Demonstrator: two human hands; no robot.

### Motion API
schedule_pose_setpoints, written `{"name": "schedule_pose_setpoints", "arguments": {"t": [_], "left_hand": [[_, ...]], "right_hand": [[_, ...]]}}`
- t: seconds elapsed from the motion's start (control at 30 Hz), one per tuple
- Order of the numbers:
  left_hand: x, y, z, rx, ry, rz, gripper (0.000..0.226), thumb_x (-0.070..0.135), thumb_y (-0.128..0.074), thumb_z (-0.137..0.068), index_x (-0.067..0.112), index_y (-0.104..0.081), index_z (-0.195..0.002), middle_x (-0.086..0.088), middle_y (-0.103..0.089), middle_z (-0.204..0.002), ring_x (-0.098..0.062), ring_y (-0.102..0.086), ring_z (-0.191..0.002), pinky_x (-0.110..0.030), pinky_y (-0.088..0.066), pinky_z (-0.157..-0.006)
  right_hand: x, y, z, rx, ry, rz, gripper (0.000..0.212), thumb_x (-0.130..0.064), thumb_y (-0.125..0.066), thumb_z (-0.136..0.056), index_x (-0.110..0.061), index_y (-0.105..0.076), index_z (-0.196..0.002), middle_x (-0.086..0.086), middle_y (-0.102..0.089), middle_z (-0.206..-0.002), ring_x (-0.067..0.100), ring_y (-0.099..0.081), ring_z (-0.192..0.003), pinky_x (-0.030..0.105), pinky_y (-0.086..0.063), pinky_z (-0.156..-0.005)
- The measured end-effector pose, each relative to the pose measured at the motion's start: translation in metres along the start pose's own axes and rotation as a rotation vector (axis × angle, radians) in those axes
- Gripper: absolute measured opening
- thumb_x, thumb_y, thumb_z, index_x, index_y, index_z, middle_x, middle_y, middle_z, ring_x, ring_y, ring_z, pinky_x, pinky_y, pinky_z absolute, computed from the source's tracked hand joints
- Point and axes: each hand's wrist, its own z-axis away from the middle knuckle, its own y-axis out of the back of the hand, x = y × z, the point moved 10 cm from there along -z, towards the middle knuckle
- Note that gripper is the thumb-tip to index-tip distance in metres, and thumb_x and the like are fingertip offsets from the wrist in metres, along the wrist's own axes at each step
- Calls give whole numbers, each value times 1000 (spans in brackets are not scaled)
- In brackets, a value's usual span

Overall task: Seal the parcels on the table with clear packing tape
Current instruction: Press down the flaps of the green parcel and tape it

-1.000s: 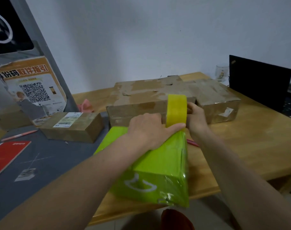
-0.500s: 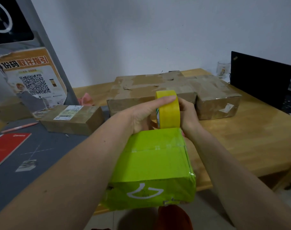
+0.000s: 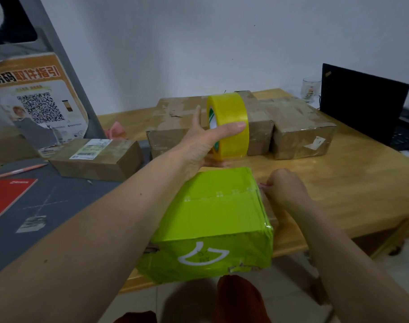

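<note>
Tape roll raised over a green parcel at the table's near edge.

The left hand (image 3: 204, 138) grips the yellow-tinted tape roll (image 3: 229, 125) upright, thumb across its outer face, at 12 o'clock above the green parcel (image 3: 213, 220). The right hand (image 3: 285, 185) rests at the parcel's 3 o'clock side, fingers curled; what they pinch appears to be the tape end, though that is unclear. The parcel bears a white curved logo on its near face. At 9 o'clock, a small brown box (image 3: 98, 159) carries a printed shipping label, unreadable. A poster (image 3: 35, 103) at 10 o'clock shows a QR code and Chinese characters. The wooden table (image 3: 352, 183) stands against a white wall; two brown cartons (image 3: 301, 129) lie behind the roll.
</note>
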Motion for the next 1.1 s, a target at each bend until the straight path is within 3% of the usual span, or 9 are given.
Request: {"name": "schedule_pose_setpoints", "arguments": {"t": [0.07,0.2,0.4,0.5,0.6,0.73,0.83,0.93,1.1], "left_hand": [[3,3,2,22,-20,38,132,40,-95,-43,50,-18,-149,2,-55,-142,-33,-66,-112,-47,-60,-74],[3,-1,6,-14,13,119,80,24,-87,-68,49,-33,-122,-2,-61,-132,-30,-69,-101,-36,-58,-63],[0,-6,9,-61,83,189,128,24,-89,-56,47,-11,-154,0,-48,-147,-30,-66,-107,-44,-60,-70],[0,-8,9,-75,97,200,131,24,-86,-55,45,-5,-156,1,-43,-152,-29,-64,-111,-43,-60,-70],[-1,-8,10,-65,106,193,130,22,-85,-57,44,-4,-156,2,-48,-147,-28,-66,-107,-41,-60,-68],[2,-6,9,-64,78,204,122,15,-83,-64,44,-7,-155,3,-56,-131,-26,-69,-95,-40,-61,-68],[4,-7,9,-73,44,168,118,14,-83,-60,46,-16,-152,2,-61,-124,-23,-70,-86,-34,-58,-62],[4,-7,7,-73,27,163,105,9,-82,-65,49,-24,-143,1,-64,-121,-21,-72,-81,-33,-58,-60],[3,-6,2,-76,11,148,75,3,-81,-72,51,-40,-112,-3,-64,-127,-27,-69,-93,-32,-56,-57]], "right_hand": [[-4,2,2,-13,-6,-41,27,-36,-61,-94,-11,-63,-84,8,-57,-80,26,-52,-77,27,-34,-59],[-13,22,17,30,8,-299,24,-21,-47,-101,-11,-59,-82,4,-54,-73,15,-46,-61,27,-30,-50],[-7,74,58,259,197,-787,11,-9,-53,-97,-11,-63,-97,1,-57,-71,13,-49,-60,27,-37,-54],[-8,98,84,315,364,-942,11,-9,-64,-91,-19,-67,-91,-2,-60,-64,3,-49,-50,12,-36,-47],[-18,114,98,298,514,-987,22,-6,-60,-93,-20,-63,-110,5,-60,-62,5,-44,-46,13,-33,-46],[-59,123,119,201,728,-713,37,-6,-70,-85,-28,-67,-116,-14,-57,-79,4,-49,-59,10,-34,-54],[-66,131,119,261,700,-445,41,-19,-73,-82,-47,-66,-111,-11,-50,-85,8,-48,-71,24,-38,-61],[-82,147,128,372,720,-159,33,-42,-48,-89,-38,-72,-112,-5,-49,-81,17,-51,-68,40,-44,-55],[-113,158,147,508,704,262,24,-33,-48,-100,-31,-72,-106,-2,-52,-85,23,-54,-79,28,-27,-48]]}}
